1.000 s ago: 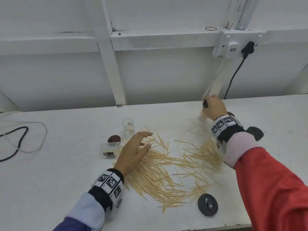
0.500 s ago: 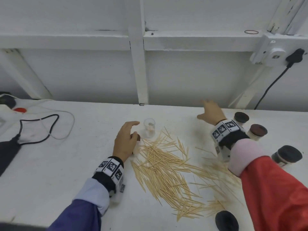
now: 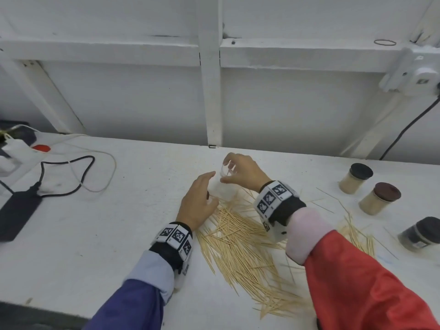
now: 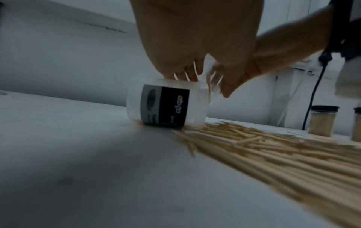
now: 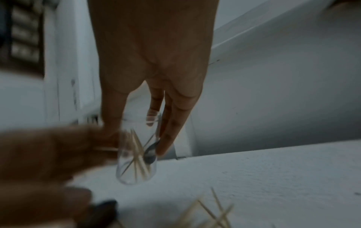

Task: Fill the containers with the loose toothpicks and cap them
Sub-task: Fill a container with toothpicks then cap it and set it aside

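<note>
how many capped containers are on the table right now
3, all at the table's right side: a black-lidded one farthest back, a brown-lidded one nearer, a black-lidded one by the frame edge. Others may sit out of frame.

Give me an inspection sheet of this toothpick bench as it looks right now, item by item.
Surface: white table, toothpicks strewn across its middle.
Job's things: clear container lifted off the table, a few toothpicks inside, no cap; labelled container tipped over at the pile's edge; capped containers, three, filled, at the right.
Clutter: rubber band on the wall ledge.
Hands: right hand pinches the clear container; left hand has fingers on the labelled container, grip unclear.
Cables: black cable and white cable at the left; socket cable at the right.
Surroundings: white wall, wall socket.
</note>
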